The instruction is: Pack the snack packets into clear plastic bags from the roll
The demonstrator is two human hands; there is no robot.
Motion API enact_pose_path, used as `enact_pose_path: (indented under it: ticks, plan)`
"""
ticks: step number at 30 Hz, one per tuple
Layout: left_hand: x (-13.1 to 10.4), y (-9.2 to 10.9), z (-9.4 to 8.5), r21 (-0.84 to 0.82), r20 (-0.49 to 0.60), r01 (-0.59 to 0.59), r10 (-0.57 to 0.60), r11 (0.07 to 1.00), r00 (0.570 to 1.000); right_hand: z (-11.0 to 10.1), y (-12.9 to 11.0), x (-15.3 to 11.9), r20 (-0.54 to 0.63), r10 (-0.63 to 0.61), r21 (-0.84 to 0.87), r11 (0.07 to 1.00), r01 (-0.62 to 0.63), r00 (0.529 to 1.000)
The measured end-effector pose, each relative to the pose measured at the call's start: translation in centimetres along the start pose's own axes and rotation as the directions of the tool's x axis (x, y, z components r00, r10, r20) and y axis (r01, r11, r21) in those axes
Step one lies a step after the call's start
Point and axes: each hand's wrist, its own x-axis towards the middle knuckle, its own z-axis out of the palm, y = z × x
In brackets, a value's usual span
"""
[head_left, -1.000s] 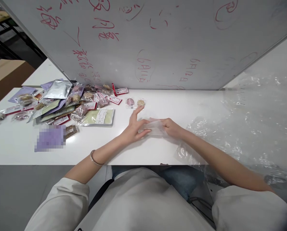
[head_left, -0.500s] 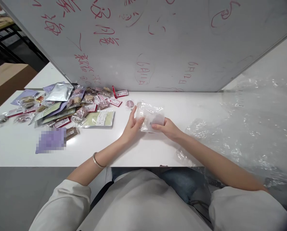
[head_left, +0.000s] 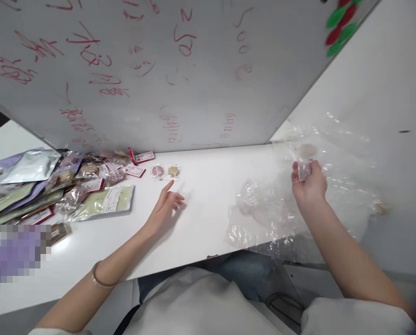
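My left hand (head_left: 163,208) is over the white table (head_left: 201,214) with its index finger stretched out, the other fingers loosely bent, and nothing in it. Just beyond that fingertip lies a small yellowish round piece in a clear wrapper (head_left: 173,171), beside a pinkish round one (head_left: 157,171). Off to the right, my right hand (head_left: 311,184) is closed on a small clear plastic bag (head_left: 303,168). A pale oval patch shows by the bag's top; whether it is inside cannot be made out. Crumpled clear plastic sheeting (head_left: 260,209) spreads below and around this hand.
At left is a heap of packets, with a silver pouch (head_left: 31,166) on top and a green labelled pouch (head_left: 105,202) at its near side. Red-edged cards (head_left: 136,171) lie by it. A whiteboard (head_left: 201,102) with red writing stands along the back.
My hands have parted; the left has let go of the clear bag, and the right has carried a bag rightward over the sheeting. A yellowish wrapped piece now shows beside the pinkish one. The view has turned right.
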Motion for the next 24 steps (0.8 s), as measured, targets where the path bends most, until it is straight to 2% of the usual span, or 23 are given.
enact_pose_path:
  ticks: [2,4,8,11,14,21,24]
  plan:
    - [0.2,0.0,0.0,-0.027,-0.018,0.026,-0.026,0.999,0.999,0.8,-1.8,4.8,-0.093,-0.053,-0.033,0.998,0.05,0.994]
    - [0.3,0.1,0.1,-0.045,-0.037,0.052,-0.053,0.998,0.998,2.6,-3.3,8.8,-0.144,-0.079,-0.086,0.994,0.067,0.986]
    - [0.4,0.5,0.2,-0.082,-0.105,0.09,-0.098,0.993,0.99,7.1,-4.5,14.0,-0.174,-0.026,-0.17,0.985,-0.004,0.984]
    - [0.6,0.7,0.2,-0.111,-0.141,0.11,-0.126,0.988,0.982,9.9,-3.3,16.0,-0.153,0.043,-0.211,0.975,-0.075,0.987]
    - [0.9,0.6,-0.1,-0.114,-0.15,0.119,-0.135,0.986,0.979,11.5,-1.1,17.4,-0.131,0.094,-0.233,0.965,-0.123,0.987]
    - [2.1,-0.6,-0.7,-0.066,-0.109,0.14,-0.146,0.988,0.983,10.9,3.6,19.7,-0.161,0.119,-0.327,0.93,-0.166,0.98]
    - [2.4,-0.8,-0.7,-0.017,-0.106,0.152,-0.153,0.988,0.982,10.9,4.3,20.2,-0.097,0.122,-0.4,0.904,-0.151,0.988]
